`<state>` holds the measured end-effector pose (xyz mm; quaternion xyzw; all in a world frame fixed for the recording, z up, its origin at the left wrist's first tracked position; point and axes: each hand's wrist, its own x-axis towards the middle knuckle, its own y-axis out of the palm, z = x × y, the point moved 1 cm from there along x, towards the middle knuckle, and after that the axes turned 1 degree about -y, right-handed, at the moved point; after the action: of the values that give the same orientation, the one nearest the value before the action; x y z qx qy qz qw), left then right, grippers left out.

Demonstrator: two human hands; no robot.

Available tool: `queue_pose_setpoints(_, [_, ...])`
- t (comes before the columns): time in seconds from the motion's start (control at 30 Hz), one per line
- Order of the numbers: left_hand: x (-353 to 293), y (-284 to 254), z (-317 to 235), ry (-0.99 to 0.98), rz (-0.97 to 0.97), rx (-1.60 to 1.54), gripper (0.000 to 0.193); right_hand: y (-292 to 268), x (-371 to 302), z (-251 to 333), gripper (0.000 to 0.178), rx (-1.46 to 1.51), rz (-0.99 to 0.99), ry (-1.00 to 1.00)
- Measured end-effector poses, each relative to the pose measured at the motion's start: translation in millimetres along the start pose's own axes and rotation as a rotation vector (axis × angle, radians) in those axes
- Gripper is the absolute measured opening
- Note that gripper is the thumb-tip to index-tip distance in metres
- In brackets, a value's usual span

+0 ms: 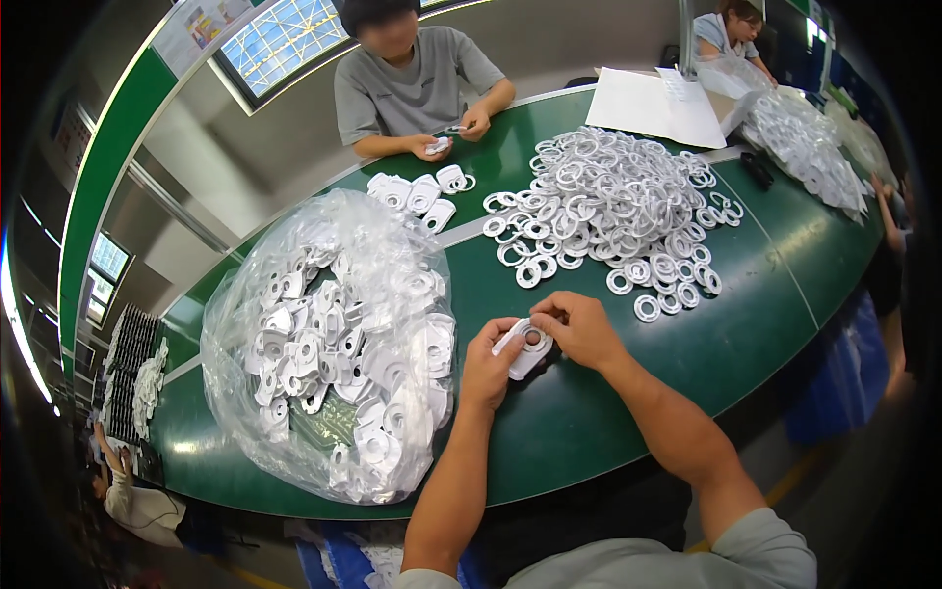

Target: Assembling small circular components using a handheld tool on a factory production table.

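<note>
Between my hands, over the near edge of the green table, is a flat white plastic part [526,363] with a round hole and a raised ring around it. My left hand [485,368] grips it from the left, thumb along its upper edge. My right hand [581,332] is closed at its upper right, fingertips pinching the rim by the ring. Whether that ring is a separate piece I cannot tell. Left of my hands, a large clear plastic bag [231,324] lies open, full of similar white parts [304,348]. Beyond my right hand spreads a heap of white rings [618,196].
Across the green table [589,412], a person in a grey shirt [417,83] handles small white pieces, with several white parts [424,193] nearby. White sheets [657,106] lie behind the ring heap. A black object [757,170] and a bag of white parts [800,133] are farther right.
</note>
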<state>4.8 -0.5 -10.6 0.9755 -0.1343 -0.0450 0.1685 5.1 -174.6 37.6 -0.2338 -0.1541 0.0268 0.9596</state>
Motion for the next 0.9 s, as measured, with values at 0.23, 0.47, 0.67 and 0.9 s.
queue_pose_setpoints(0.23, [-3.8,15.3,-9.9,0.041,-0.090,0.174,0.014,-2.0,-3.0,-9.3,0.019,0.046,0.130,-0.006])
queue_pose_setpoints(0.47, [-6.9,4.3,-22.8,0.098,-0.153,0.148,0.011,12.7,-0.8,-1.0,0.024,0.110,0.053,-0.093])
queue_pose_setpoints(0.67, [-144.0,-13.2,-91.2,0.068,-0.122,0.659,0.018,-14.3,3.9,-20.0,0.029,0.303,0.056,0.104])
queue_pose_setpoints(0.9, [-315.5,-94.0,-117.4,-0.083,-0.372,1.125,0.020,-24.5,10.8,-21.8,0.035,0.209,-0.014,0.140])
